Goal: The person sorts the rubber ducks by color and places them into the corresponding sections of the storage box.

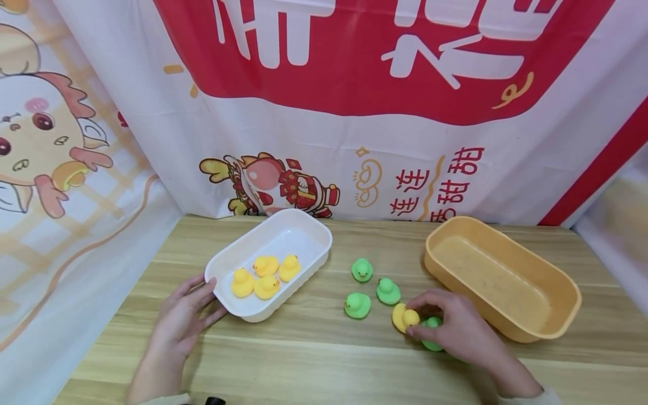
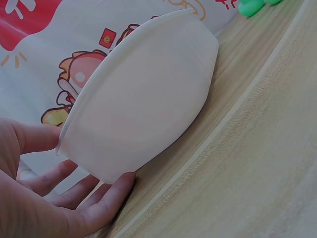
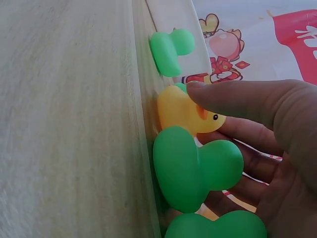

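Note:
My left hand (image 1: 184, 312) grips the near-left end of a white plastic tub (image 1: 320, 247), with the thumb at its rim (image 2: 79, 99) and fingers against the lower wall. Several yellow rubber ducks (image 1: 266, 265) lie inside that tub. Over on the right, my right hand (image 1: 458, 326) pinches another yellow rubber duck (image 1: 405, 318) between thumb and fingers, at the tabletop. One green rubber duck (image 1: 432, 336) sits close beside it, partly hidden by the hand. In the right wrist view, green ducks (image 3: 181, 168) stand in front of and behind the pinched yellow duck (image 3: 176, 111).
Three more green ducks (image 1: 388, 291) stand on the wooden table (image 1: 304, 360) between the tubs. An orange-tan tub (image 1: 506, 284) without ducks stands at the right, beyond my right hand. A printed cloth (image 1: 354, 135) hangs along the table's back edge. A small black object (image 1: 215, 401) shows at the bottom edge.

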Action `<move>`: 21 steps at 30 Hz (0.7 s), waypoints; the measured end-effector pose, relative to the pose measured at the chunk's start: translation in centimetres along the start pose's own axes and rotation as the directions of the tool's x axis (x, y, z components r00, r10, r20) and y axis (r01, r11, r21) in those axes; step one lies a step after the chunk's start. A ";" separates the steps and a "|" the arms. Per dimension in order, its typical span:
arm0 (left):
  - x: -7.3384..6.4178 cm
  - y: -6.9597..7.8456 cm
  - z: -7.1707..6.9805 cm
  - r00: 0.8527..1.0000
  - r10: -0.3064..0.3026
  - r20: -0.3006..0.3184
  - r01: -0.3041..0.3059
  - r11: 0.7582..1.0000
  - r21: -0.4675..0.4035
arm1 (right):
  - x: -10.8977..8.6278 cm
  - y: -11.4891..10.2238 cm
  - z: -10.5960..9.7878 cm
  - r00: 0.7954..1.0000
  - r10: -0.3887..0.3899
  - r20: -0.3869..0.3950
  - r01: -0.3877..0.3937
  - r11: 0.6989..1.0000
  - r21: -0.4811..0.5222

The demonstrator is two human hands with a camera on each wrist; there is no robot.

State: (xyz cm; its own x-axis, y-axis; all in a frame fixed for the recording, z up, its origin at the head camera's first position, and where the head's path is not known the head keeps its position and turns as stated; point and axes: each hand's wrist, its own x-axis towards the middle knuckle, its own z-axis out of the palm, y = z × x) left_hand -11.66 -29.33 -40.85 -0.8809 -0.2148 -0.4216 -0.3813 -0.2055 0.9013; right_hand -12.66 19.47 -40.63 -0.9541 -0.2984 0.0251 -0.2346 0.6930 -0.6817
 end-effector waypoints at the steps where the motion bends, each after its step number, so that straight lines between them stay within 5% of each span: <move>1: 0.0 0.0 0.0 1.000 0.000 0.000 0.000 1.000 0.001 | 0.0 0.0 0.0 1.000 -0.005 -0.009 0.005 1.000 0.003; 10: 0.0 0.0 0.1 1.000 0.005 0.001 -0.005 1.000 -0.008 | -0.5 -0.4 -0.4 0.981 -0.105 -0.161 0.130 0.979 0.155; 21: 0.0 0.0 0.2 1.000 0.009 -0.002 -0.009 1.000 -0.005 | -1.0 -1.5 -1.2 0.981 -0.042 -0.189 0.068 0.989 0.134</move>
State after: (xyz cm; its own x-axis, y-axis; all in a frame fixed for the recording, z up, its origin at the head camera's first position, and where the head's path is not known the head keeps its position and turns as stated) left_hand -11.72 -29.12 -40.79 -0.8838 -0.2186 -0.4138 -0.3719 -0.2085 0.9045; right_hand -11.64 19.54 -38.76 -0.9614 -0.1974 0.1915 -0.2719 0.5772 -0.7700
